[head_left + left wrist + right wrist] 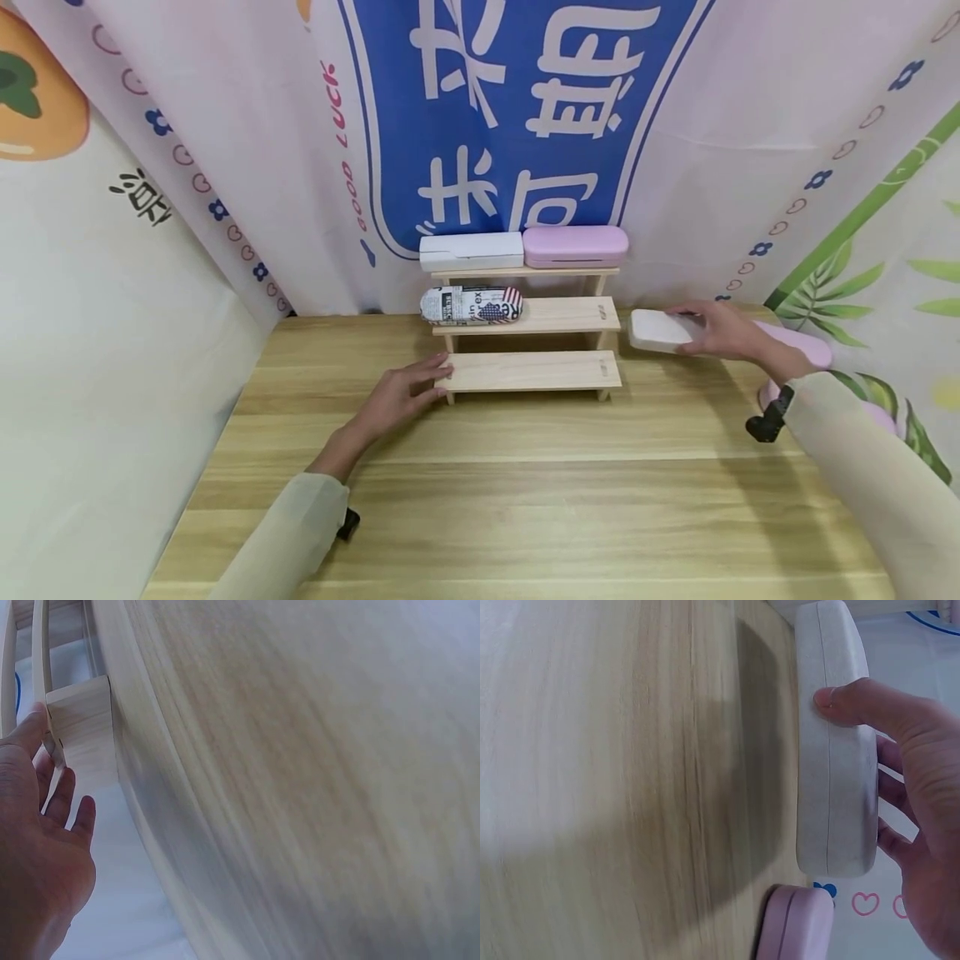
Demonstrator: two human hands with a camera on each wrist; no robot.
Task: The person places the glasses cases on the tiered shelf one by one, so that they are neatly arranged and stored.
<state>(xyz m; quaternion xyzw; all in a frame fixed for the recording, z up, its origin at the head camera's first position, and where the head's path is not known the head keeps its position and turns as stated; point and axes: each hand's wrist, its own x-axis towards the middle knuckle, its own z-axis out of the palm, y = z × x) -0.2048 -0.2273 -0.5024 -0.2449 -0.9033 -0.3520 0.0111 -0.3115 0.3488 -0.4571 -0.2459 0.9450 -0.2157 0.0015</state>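
Observation:
A three-step wooden display stand (540, 371) stands at the back of the table. My left hand (405, 390) grips the left end of its lowest step, and in the left wrist view the fingers (64, 796) lie around the board's edge. To the right of the stand, my right hand (716, 331) holds a white glasses case (660, 331). The right wrist view shows the thumb (844, 703) across the case's seam side, fingers behind it. On the middle step lies a newspaper-print glasses case (471, 306). The top step carries another white case (471, 252) beside a pink case (575, 247).
More pink cases (798, 343) lie at the right edge of the table, partly hidden behind the right forearm. A printed curtain (720, 183) hangs close behind the stand and along both sides. The wooden tabletop (525, 500) extends toward the front.

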